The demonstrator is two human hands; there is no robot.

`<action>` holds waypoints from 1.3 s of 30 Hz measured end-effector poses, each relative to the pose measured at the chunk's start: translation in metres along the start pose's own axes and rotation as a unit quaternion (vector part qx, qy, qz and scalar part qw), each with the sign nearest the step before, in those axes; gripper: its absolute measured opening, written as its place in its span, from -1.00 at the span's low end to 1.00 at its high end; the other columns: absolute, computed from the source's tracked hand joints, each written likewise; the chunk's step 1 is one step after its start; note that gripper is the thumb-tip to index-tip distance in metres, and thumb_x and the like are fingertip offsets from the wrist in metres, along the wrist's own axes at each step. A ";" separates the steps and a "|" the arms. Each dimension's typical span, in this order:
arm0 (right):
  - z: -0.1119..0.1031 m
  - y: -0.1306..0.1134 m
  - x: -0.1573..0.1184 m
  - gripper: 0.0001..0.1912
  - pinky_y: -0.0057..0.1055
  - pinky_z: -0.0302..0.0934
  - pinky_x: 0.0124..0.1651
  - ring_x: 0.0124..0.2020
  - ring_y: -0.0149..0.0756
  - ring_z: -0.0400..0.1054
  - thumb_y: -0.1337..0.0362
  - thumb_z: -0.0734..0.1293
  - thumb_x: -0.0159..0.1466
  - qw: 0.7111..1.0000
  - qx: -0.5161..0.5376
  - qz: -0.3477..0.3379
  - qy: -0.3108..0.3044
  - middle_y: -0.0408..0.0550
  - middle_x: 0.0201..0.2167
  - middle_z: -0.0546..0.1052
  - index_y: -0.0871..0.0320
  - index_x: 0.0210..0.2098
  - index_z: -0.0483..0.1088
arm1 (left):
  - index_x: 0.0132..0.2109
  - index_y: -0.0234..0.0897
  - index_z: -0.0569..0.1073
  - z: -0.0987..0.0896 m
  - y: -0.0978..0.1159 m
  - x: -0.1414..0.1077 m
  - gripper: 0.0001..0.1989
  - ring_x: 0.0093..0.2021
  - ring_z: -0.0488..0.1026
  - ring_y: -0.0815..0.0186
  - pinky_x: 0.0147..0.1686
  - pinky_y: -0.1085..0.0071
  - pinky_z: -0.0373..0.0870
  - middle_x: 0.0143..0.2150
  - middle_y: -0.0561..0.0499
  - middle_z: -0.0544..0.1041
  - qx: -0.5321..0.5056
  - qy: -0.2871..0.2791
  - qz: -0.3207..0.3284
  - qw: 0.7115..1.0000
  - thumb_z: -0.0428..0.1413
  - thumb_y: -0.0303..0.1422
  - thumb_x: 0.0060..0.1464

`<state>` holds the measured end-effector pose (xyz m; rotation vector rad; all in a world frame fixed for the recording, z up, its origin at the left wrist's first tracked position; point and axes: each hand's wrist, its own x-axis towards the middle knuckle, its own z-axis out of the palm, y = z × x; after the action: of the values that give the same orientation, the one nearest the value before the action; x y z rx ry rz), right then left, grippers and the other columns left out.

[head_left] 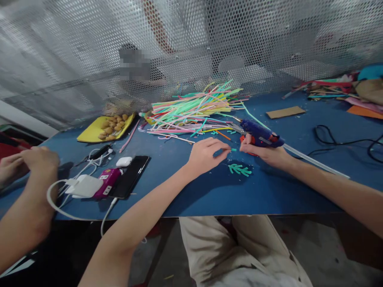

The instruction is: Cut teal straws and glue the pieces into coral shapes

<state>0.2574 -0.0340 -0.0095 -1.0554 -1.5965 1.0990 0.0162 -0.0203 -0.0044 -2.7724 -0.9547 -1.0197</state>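
My left hand pinches a short green piece of pipe cleaner between thumb and fingertips. Just to its right, my right hand is closed, its fingertips pressed together; anything in them is too small or hidden to make out. Right behind that hand lies a blue hot glue gun, its nozzle pointing left and a clear glue stick trailing from its rear. Red-handled scissors are partly covered by the gun and my right hand. Below both hands, a green leafy sprig lies flat on the blue table.
A large heap of coloured pipe cleaners lies at the back. Leftward are a black phone, a white charger, cables and a yellow tray of small brown things. A cardboard strip lies right. A co-worker's hands are far left.
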 end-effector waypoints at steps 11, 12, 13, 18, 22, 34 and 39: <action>0.010 0.002 -0.001 -0.71 -0.09 0.38 0.16 -0.18 -0.10 0.55 0.01 0.51 0.17 0.999 -0.032 0.022 -0.008 -0.11 -0.34 0.62 0.03 -0.38 0.42 | -0.22 -0.15 0.58 0.002 0.008 -0.001 -0.80 -0.29 0.60 0.39 -0.25 0.43 0.48 -0.20 0.05 0.69 0.007 0.026 -0.013 1.000 0.11 -0.25 0.34; 0.009 0.003 -0.001 -0.71 -0.10 0.38 0.15 -0.19 -0.11 0.55 0.00 0.50 0.18 0.999 -0.035 0.022 -0.016 -0.12 -0.34 0.62 0.03 -0.37 0.43 | -0.22 -0.15 0.59 0.002 0.009 -0.001 -0.80 -0.31 0.59 0.39 -0.28 0.44 0.47 -0.20 0.05 0.69 0.010 0.029 -0.018 0.999 0.10 -0.24 0.35; 0.009 0.003 0.000 -0.71 -0.11 0.38 0.14 -0.20 -0.12 0.56 -0.01 0.50 0.19 0.999 -0.039 0.023 -0.020 -0.12 -0.33 0.62 0.03 -0.36 0.43 | -0.21 -0.15 0.59 0.002 0.009 -0.001 -0.79 -0.32 0.59 0.39 -0.30 0.44 0.45 -0.21 0.04 0.69 0.010 0.033 -0.022 0.999 0.10 -0.24 0.35; 0.008 0.005 -0.001 -0.72 -0.15 0.41 0.02 -0.27 -0.16 0.53 0.01 0.51 0.18 0.999 -0.046 0.007 0.007 -0.12 -0.35 0.62 0.04 -0.32 0.45 | -0.19 -0.16 0.60 0.004 0.007 -0.002 -0.80 -0.45 0.48 0.46 -0.38 0.45 0.41 -0.18 0.03 0.67 -0.058 0.037 -0.038 0.997 0.12 -0.22 0.33; 0.005 0.009 0.002 -0.71 -0.19 0.41 -0.02 -0.30 -0.17 0.53 0.02 0.53 0.14 0.998 -0.063 -0.004 0.024 -0.12 -0.38 0.62 0.07 -0.33 0.48 | -0.19 -0.19 0.61 0.004 0.005 -0.001 -0.79 -0.51 0.38 0.48 -0.40 0.46 0.39 -0.21 0.02 0.66 -0.135 0.065 -0.090 0.985 0.15 -0.19 0.31; 0.009 0.008 -0.001 -0.73 -0.26 0.43 -0.15 -0.33 -0.22 0.51 0.11 0.58 0.13 0.994 -0.047 -0.064 0.075 -0.12 -0.36 0.61 0.07 -0.33 0.49 | -0.23 -0.26 0.66 0.005 0.016 0.004 -0.65 -0.46 0.39 0.40 -0.47 0.48 0.29 -0.40 0.02 0.61 -0.272 -0.023 -0.259 0.926 0.22 -0.05 0.18; 0.008 0.008 -0.003 -0.79 -0.31 0.45 -0.20 -0.34 -0.26 0.51 0.16 0.55 0.18 0.988 -0.075 -0.126 0.045 -0.11 -0.36 0.61 0.08 -0.29 0.50 | -0.24 -0.28 0.64 0.007 0.015 0.006 -0.69 -0.42 0.39 0.41 -0.45 0.50 0.30 -0.36 0.02 0.60 -0.326 -0.015 -0.281 0.903 0.27 -0.10 0.13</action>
<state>0.2521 -0.0361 -0.0197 -0.9541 -1.7073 0.7624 0.0324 -0.0276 -0.0032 -3.0703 -1.7705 -1.6309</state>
